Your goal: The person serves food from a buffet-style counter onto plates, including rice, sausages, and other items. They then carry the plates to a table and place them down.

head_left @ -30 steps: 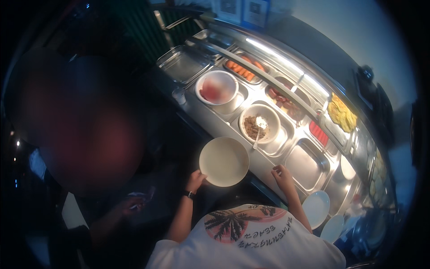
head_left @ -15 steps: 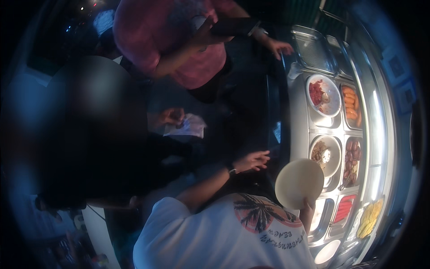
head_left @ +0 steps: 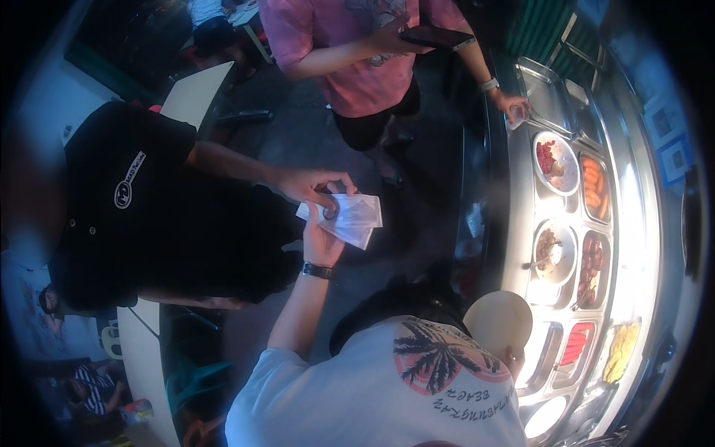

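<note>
My left hand reaches forward with a dark-strapped watch on its wrist. It grips folded white paper-like sheets by their near edge, thumb on top. A person in a black shirt has a hand over the same sheets, fingers at a small round coin-like piece on them. Low on the right, my right hand is mostly hidden behind a round cream plate, which it holds tilted beside the food counter.
A lit steel counter at right carries white bowls of food and trays of sausages. Across from me, a person in a pink shirt holds a dark tablet-like device. Pale tables stand at left.
My left hand has swung left from near the counter and closed on the white sheets. The black-shirted person's hand has come forward with them. The view has shifted and sharpened.
</note>
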Action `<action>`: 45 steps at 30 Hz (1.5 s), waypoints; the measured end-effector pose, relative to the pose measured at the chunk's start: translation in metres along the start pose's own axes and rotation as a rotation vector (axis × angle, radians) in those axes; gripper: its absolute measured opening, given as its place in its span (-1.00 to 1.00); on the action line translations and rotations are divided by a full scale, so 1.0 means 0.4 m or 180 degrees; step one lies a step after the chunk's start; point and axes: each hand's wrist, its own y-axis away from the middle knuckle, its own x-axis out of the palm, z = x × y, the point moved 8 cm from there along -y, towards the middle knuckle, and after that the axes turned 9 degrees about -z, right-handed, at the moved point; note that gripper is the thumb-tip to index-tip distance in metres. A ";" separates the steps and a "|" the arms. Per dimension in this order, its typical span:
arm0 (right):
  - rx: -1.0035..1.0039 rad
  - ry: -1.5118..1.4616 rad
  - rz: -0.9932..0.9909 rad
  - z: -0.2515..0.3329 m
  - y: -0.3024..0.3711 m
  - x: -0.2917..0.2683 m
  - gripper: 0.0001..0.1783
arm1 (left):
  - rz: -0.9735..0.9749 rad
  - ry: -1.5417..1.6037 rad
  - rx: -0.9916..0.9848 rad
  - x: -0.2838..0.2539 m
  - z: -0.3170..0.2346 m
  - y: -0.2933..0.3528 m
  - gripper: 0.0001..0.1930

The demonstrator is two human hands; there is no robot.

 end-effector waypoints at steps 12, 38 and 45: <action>-0.0134 0.0767 -0.0911 -0.160 -0.054 -0.054 -0.75 | 0.0391 -0.0095 -0.0131 -0.032 0.017 0.105 -0.50; 0.0131 0.0227 -0.2214 -0.073 0.098 -0.027 -0.76 | 0.4092 -0.1408 -0.0195 1.389 1.339 0.932 -0.72; 0.0096 -0.0092 -0.2104 -0.053 0.106 -0.038 -0.74 | 0.4200 -0.0552 -0.0952 1.410 1.443 0.973 -0.65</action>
